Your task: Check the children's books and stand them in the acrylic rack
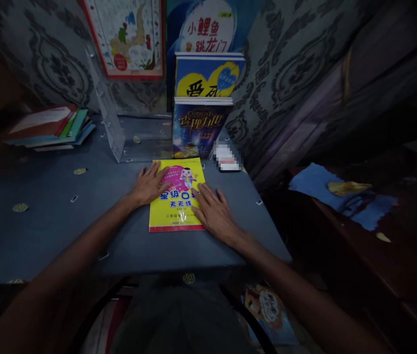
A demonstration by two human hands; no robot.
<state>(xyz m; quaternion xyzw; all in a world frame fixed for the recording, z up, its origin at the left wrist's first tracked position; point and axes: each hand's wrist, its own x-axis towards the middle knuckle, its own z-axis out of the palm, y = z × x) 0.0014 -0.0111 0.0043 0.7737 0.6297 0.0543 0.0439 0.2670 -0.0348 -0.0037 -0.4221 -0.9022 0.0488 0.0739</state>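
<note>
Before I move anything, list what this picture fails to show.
All in the head view:
Yellow book: title's end, covered by the right hand.
Blue-and-yellow book: lower cover, behind the dark blue book.
Red-bordered cover: top, cut off by the upper edge.
Object beside the dark blue book: pixelated.

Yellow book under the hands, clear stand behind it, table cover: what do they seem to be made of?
Yellow book: paper, with a smooth, probably coated cover, judging by its crisp colour print.
Clear stand: likely hard acrylic; it's see-through with pale edges, though glass isn't ruled out.
Table cover: fabric or vinyl, fairly matte; its print continues below the front edge. Too dim to say which.
</note>
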